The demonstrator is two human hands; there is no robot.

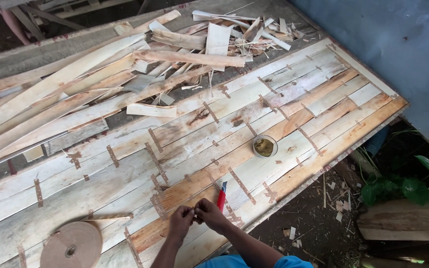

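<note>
Pinching together at six o'clock, the left hand (180, 222) and right hand (209, 214) have their fingertips closed on a small strip of brown tape (193, 212) above the veneer sheet (294, 124). A red knife (221, 196) lies just beside the right hand at one o'clock, the tape roll (72, 245) at nine o'clock, and a small bowl (264, 146) well apart at one o'clock.

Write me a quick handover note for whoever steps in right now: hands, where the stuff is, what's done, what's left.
Left hand and right hand meet at the near edge of the veneer sheet, pinching a small piece of tape between the fingertips.
The red knife lies just beyond the right hand; the tape roll sits at the near left, the small bowl mid-sheet.
Done: many brown tape strips already cross the seams.
Left: the piece in hand is not yet stuck down.
Loose wood strips are piled at the far side.
</note>
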